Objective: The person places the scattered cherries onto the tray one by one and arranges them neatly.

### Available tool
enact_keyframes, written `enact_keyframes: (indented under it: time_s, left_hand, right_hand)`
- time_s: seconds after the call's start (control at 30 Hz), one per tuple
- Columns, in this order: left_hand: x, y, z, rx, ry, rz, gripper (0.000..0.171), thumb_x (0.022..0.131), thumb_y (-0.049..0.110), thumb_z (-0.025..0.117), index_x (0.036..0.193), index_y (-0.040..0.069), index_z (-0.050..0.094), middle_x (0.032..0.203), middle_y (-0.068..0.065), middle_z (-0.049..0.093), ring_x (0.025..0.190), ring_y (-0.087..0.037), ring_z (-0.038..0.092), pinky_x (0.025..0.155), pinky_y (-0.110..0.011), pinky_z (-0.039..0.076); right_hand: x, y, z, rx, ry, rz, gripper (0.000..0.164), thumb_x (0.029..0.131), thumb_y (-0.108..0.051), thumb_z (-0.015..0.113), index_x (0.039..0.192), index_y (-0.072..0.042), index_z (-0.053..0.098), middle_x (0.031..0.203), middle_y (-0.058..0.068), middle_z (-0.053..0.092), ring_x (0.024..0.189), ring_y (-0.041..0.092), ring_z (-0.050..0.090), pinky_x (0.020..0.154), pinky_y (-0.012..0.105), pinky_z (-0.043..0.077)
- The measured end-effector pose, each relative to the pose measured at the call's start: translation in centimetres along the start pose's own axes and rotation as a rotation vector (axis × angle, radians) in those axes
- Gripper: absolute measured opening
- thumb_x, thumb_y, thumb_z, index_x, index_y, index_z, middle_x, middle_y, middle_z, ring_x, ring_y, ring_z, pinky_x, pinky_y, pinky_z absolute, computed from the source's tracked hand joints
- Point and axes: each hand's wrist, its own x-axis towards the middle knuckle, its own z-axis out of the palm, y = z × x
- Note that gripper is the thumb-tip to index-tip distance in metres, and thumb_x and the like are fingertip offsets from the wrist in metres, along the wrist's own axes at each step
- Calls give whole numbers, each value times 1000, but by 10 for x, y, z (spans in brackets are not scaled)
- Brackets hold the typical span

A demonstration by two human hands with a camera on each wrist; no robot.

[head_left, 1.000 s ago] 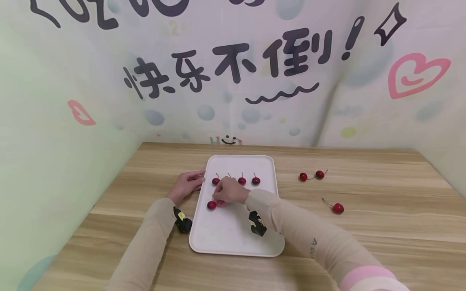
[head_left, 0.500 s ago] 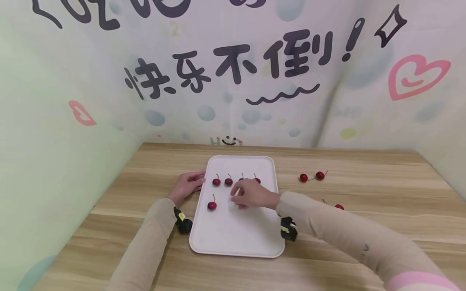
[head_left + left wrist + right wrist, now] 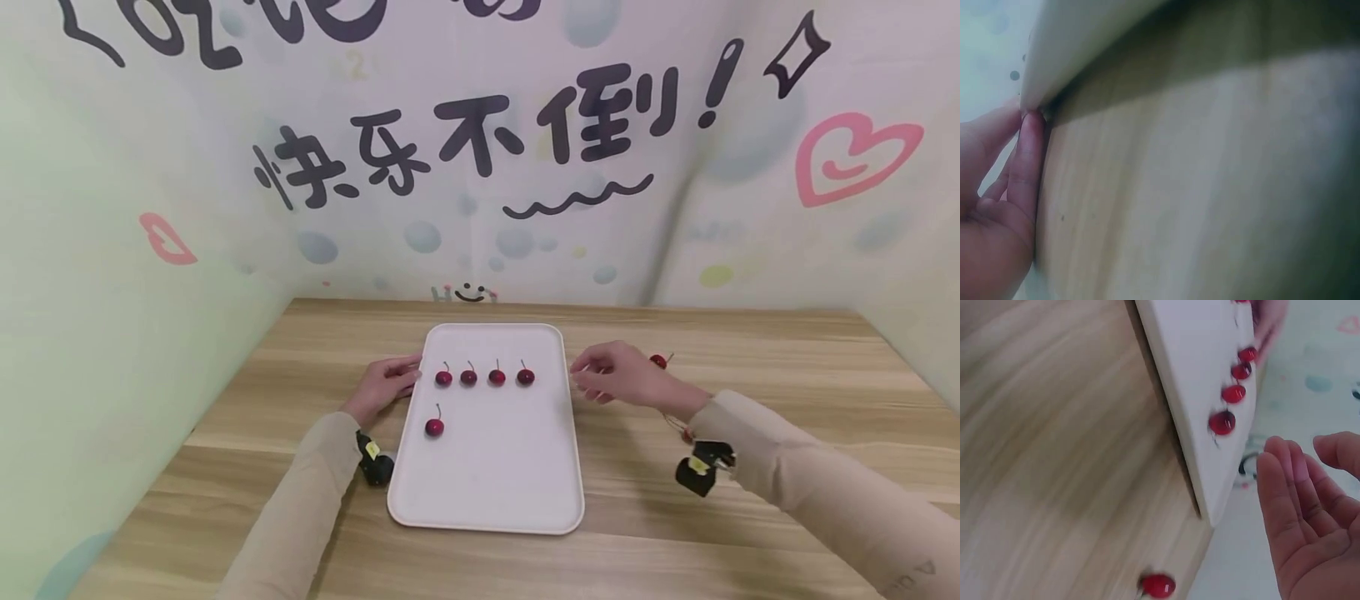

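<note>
1. I have the left hand [image 3: 381, 387] at the left rim of the white tray [image 3: 487, 483], its fingers mostly straight and close together, with the tips touching the edge in my left wrist view.
2. I have the right hand [image 3: 618, 373] above the table [image 3: 645, 542], reaching in from the right. Its fingers are relaxed and slightly bent, the thumb parted from them by a visible gap. The fingertips are just beside the tray's right rim; my right wrist view shows them clear of it.
3. The tray is a shallow, smooth rectangle with rounded corners and a low raised lip.
4. Four glossy, dark red cherries [image 3: 497, 377] form a row across its far half, thin stems pointing away from the person. A fifth cherry [image 3: 434, 427] lies on the tray nearer the person, below the leftmost one.
5. On the wood-grain surface, I see one loose cherry [image 3: 657, 361] past the right hand and another cherry [image 3: 687, 434] partly hidden by the wrist.
6. The right arm's beige sleeve [image 3: 825, 483] covers part of the table in my head view. A black wrist unit [image 3: 377, 468] sits beside the tray's left edge. Behind stands a pale, creased backdrop [image 3: 480, 242] with bold black characters and a pink heart [image 3: 806, 171].
</note>
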Motion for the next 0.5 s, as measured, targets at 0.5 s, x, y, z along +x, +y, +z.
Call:
enact_keyframes:
  time_s: [0.5]
  left_hand:
    - [1, -4, -1, -2, -8, 12, 39, 90, 17, 56, 128, 10, 51, 116, -14, 56, 99, -20, 56, 84, -28, 48]
  right_hand:
    - [-40, 59, -49, -72, 34, 47, 33, 89, -17, 57, 109, 10, 54, 84, 12, 60, 77, 23, 58, 64, 31, 54]
